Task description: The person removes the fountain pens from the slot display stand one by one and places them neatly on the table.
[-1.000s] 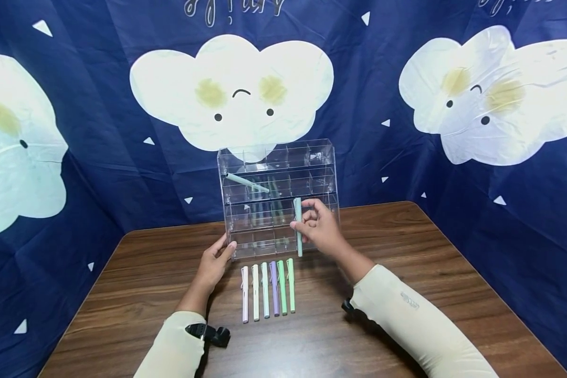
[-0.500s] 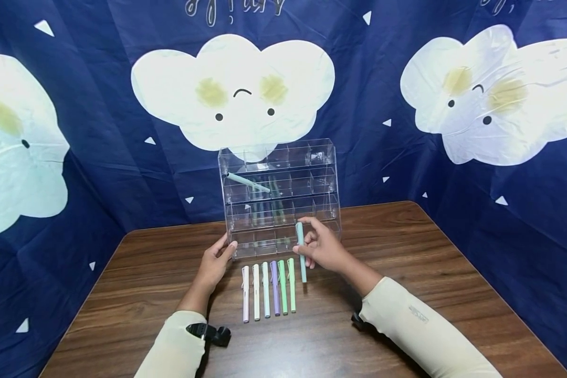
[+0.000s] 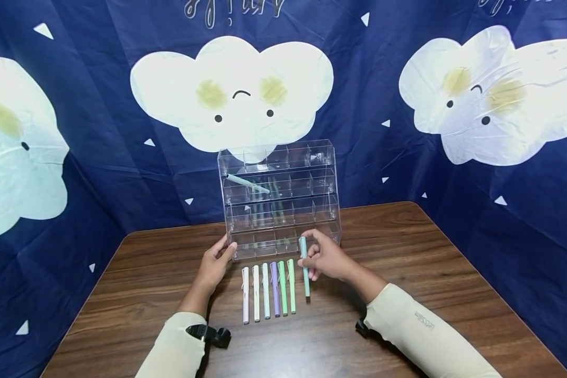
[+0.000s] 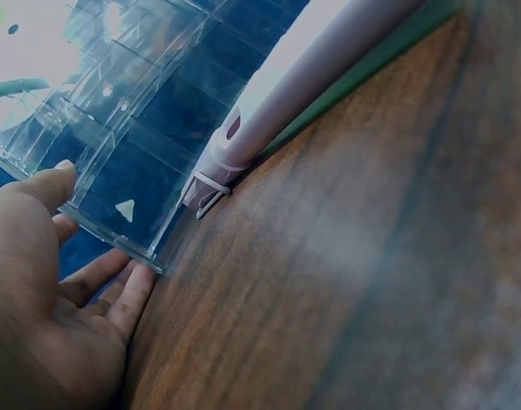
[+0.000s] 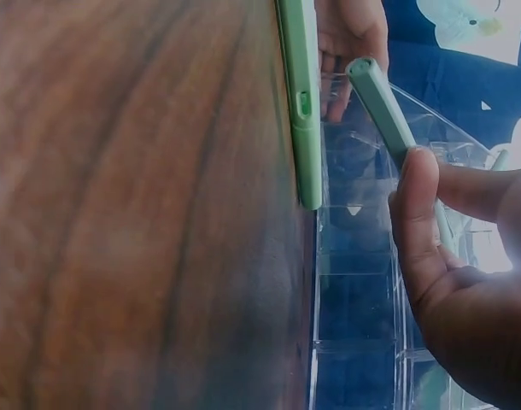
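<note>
Pinched between the thumb and fingers of my right hand [image 3: 326,256] is a pale teal pen [image 3: 305,273], cap end up, held just right of a row of pens. The right wrist view shows the teal pen [image 5: 382,107] slanting out of the grip. My left hand [image 3: 213,265] grips the lower left corner of a clear tiered rack [image 3: 283,242], thumb in front and fingers at the side. On the table before the rack lie a pink pen [image 3: 245,296], a cream pen [image 3: 256,294], a pale blue pen [image 3: 265,291], a purple pen [image 3: 275,289] and two green pens [image 3: 283,289].
Another pale teal pen [image 3: 247,183] lies slanted across an upper left tier of the rack. The wooden table [image 3: 312,341] ends at a blue curtain [image 3: 364,157] printed with white clouds, which hangs behind and at both sides.
My right hand has moved down and slightly right with the teal pen, from in front of the rack to beside the pen row. The left hand stays at the rack's corner.
</note>
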Available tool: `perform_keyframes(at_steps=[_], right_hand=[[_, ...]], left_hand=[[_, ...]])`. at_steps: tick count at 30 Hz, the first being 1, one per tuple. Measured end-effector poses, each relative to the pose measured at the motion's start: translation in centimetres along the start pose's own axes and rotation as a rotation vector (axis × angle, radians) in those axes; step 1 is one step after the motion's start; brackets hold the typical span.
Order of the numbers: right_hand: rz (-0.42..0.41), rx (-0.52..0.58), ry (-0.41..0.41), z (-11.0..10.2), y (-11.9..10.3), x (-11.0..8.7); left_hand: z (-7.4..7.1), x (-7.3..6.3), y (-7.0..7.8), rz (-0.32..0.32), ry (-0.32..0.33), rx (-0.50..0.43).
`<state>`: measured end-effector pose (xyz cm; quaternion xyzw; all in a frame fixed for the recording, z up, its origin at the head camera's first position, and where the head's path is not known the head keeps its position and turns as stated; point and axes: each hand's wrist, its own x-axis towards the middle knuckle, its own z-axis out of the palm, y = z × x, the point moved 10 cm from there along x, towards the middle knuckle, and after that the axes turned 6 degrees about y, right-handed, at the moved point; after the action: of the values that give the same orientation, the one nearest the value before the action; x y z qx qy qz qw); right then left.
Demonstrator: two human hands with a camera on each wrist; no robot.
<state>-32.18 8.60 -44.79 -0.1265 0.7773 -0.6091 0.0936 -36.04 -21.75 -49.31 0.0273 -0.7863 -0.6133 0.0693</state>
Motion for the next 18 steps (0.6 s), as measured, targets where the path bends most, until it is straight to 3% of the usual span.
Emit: perform_keyframes(at_steps=[8,18], right_hand=[[0.018,-0.024,-0.067,0.9,0.5,-0.5],[0.019,-0.09,-0.085,1.3,1.9,-0.3]], left_hand=[[0.0,0.0,-0.1,0.004,0.008,-0.023],[0.1,0.0,0.0,0.004,0.001,-0.021]])
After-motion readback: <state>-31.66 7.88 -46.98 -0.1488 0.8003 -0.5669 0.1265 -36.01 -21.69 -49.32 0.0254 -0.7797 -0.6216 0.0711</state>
